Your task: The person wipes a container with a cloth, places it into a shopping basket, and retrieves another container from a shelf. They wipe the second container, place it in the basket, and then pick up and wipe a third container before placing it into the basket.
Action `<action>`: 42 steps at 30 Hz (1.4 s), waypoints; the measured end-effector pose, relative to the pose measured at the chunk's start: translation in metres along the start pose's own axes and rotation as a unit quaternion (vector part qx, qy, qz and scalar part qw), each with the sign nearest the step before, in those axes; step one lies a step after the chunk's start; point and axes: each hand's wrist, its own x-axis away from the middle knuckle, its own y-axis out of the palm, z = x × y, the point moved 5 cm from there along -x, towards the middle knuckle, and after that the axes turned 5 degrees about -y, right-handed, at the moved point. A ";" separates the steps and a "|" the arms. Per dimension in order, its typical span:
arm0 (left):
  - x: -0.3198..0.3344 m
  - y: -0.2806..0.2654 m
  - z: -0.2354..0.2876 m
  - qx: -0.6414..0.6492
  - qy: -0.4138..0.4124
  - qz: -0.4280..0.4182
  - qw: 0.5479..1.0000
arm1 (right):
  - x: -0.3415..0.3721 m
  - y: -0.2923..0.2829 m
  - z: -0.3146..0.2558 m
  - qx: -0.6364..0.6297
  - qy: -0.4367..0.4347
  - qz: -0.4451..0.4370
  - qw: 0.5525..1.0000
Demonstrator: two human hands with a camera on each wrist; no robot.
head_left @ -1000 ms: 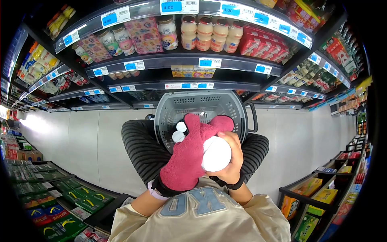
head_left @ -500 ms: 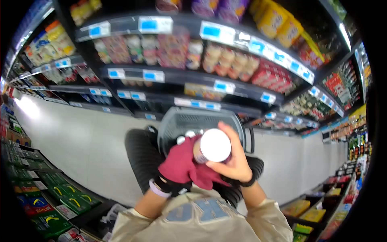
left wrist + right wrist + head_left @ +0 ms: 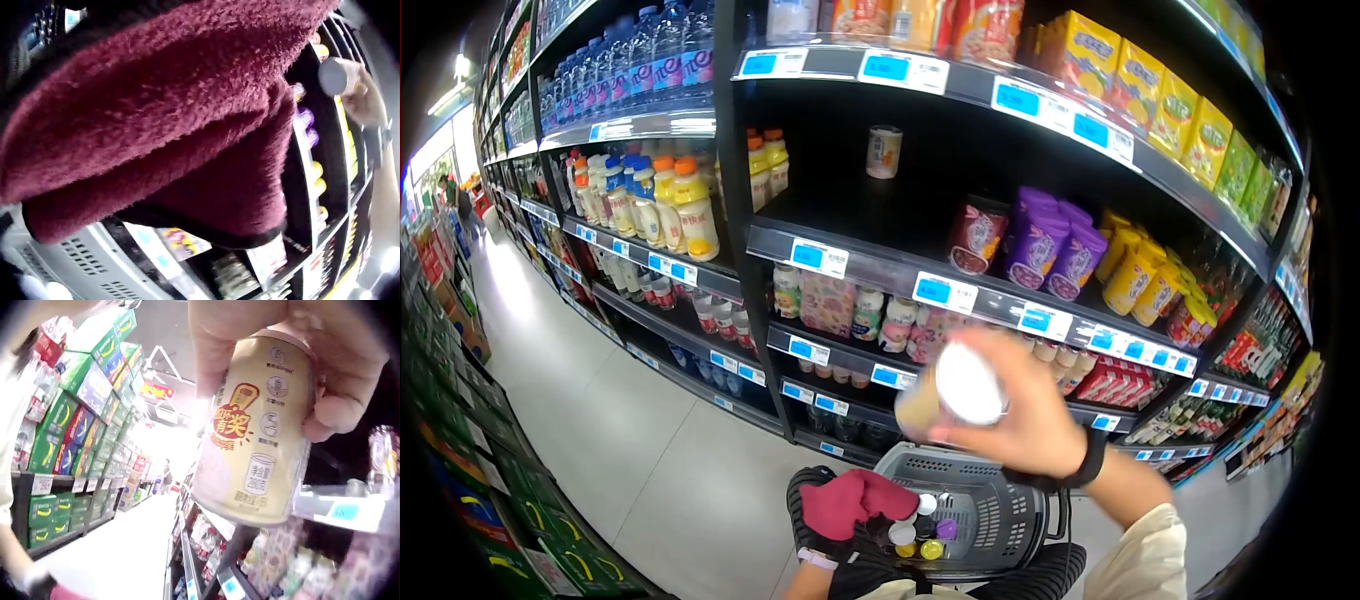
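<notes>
My right hand (image 3: 1045, 420) grips a beige can (image 3: 917, 405) with a white lid, fingers and thumb around its sides. It holds the can up in front of the shelves, above the basket, tilted in the head view. Printed labelling on the can (image 3: 253, 431) faces the right wrist camera. Low at the left, a maroon fleece cloth (image 3: 837, 507) with dark edging covers my left hand, whose fingers are hidden beneath it. The cloth (image 3: 156, 106) fills much of the left wrist view. A grey basket (image 3: 1010, 520) by my knees contains several items with white, purple and yellow tops.
One similar can (image 3: 884, 152) stands alone on a dark shelf. To its right are a dark red can (image 3: 977, 235), purple cans (image 3: 1037, 245) and yellow packs (image 3: 1135, 275). Shelf edges with price tags (image 3: 945, 291) cross the view. Green boxes (image 3: 460, 440) line the aisle's left side.
The head view has swung up and left toward the shelves. My right hand has carried the can away from the maroon cloth, up and forward. My left hand stays low by the basket.
</notes>
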 end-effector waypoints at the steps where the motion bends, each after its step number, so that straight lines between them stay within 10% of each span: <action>1: -0.003 -0.002 -0.008 0.007 -0.008 0.000 1.000 | -0.025 -0.006 0.001 0.013 -0.008 0.027 1.000; 5: -0.013 -0.006 -0.021 0.026 -0.020 -0.012 0.999 | -0.132 -0.001 0.042 -0.105 0.035 0.081 0.991; 12: -0.021 -0.006 -0.039 0.059 -0.022 -0.032 0.998 | -0.256 0.045 0.157 0.066 0.300 -0.025 0.951; 21: -0.032 -0.016 -0.010 -0.182 0.084 -0.039 0.979 | -0.314 0.100 0.266 0.072 0.306 -0.161 0.935; 27: -0.030 -0.018 0.004 -0.281 0.134 -0.040 0.949 | -0.337 0.108 0.299 0.158 0.164 -0.008 0.974; 42: -0.035 -0.017 -0.001 -0.317 0.119 -0.059 0.939 | -0.353 0.116 0.303 0.335 0.144 -0.018 0.931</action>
